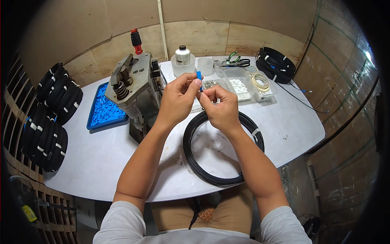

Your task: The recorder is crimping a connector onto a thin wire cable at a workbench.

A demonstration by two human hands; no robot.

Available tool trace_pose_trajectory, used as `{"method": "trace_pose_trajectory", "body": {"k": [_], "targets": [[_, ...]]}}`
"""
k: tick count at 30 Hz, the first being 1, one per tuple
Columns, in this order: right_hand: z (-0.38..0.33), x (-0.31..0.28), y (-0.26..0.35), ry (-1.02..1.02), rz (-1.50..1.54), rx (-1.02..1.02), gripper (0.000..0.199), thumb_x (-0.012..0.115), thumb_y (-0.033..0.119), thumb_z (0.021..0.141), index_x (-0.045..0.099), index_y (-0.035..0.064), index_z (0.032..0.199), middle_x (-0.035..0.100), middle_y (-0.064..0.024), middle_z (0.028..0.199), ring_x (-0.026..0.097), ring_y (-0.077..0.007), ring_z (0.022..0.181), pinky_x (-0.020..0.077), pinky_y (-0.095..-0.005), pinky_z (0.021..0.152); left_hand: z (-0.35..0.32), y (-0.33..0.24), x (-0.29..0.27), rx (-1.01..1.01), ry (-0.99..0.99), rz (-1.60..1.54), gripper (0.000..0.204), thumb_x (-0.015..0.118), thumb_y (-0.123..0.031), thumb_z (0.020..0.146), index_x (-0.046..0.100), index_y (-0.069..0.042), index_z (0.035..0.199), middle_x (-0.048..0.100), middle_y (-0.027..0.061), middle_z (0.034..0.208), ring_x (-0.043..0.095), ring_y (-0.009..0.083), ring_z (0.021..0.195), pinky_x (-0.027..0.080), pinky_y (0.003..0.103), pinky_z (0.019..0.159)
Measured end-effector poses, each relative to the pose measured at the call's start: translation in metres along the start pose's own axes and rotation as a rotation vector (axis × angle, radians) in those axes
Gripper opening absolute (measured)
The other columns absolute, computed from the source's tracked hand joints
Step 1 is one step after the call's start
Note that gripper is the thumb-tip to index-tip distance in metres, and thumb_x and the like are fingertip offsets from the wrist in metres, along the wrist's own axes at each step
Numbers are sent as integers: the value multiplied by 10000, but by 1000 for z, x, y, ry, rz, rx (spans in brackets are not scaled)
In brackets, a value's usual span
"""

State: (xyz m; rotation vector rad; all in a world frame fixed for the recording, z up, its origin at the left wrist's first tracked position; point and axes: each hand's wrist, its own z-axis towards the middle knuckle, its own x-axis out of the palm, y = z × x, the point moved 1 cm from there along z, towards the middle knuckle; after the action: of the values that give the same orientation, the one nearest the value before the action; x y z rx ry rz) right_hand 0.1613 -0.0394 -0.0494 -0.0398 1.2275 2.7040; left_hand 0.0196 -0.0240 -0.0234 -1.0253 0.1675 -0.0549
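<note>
A small blue fibre connector (199,75) points upward between my two hands, above the middle of the table. My left hand (178,97) is closed, pinching it between thumb and forefinger. Just below and to the right, my right hand (222,106) pinches the thin black cable at the connector's lower end; most of that cable is hidden by the fingers. Under my hands and right forearm lies a coil of black cable (190,156), tied with a white band on its right side.
A metal press (138,77) stands left of my hands, beside a blue tray (90,122) of small blue parts. Behind are a white bottle (183,56), clear boxes (237,75) and scissors (239,63). Black cable coils stack at the left edge (44,138) and far right (276,65).
</note>
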Motion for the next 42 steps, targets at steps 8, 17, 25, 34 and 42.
{"method": "trace_pose_trajectory", "body": {"k": [8,17,25,34,42], "targets": [[-1,1,-3,8,40,-20,55,691,65,820,682,21,788,626,-8,654,530,-53,618,439,-237,589,1,1,-4,-39,26,-86,231,598,-162,948,650,13,1090,618,9,832,578,80,745,517,259,721],[1,2,-5,-7,8,-48,75,701,81,815,667,26,778,610,3,647,501,-53,617,408,-244,595,0,3,-5,-106,78,-220,241,597,-165,949,634,20,1100,623,10,867,584,74,765,513,261,737],[2,-1,-5,42,55,4,65,692,74,836,664,27,802,594,18,669,472,-52,639,400,-231,610,3,2,-3,-132,89,-377,222,567,-170,963,645,23,1042,618,21,857,589,91,776,520,276,757],[2,-2,-3,88,75,24,74,695,74,843,663,17,808,603,13,690,482,-56,651,426,-235,629,3,8,-3,-95,90,-295,186,563,-150,960,633,14,1015,610,20,865,587,86,789,511,260,768],[3,0,-3,103,91,68,91,671,92,877,676,2,870,640,-14,718,536,-62,674,463,-239,653,4,5,-6,-80,70,-248,161,588,-150,952,613,3,996,614,22,848,592,82,773,520,264,734]]}}
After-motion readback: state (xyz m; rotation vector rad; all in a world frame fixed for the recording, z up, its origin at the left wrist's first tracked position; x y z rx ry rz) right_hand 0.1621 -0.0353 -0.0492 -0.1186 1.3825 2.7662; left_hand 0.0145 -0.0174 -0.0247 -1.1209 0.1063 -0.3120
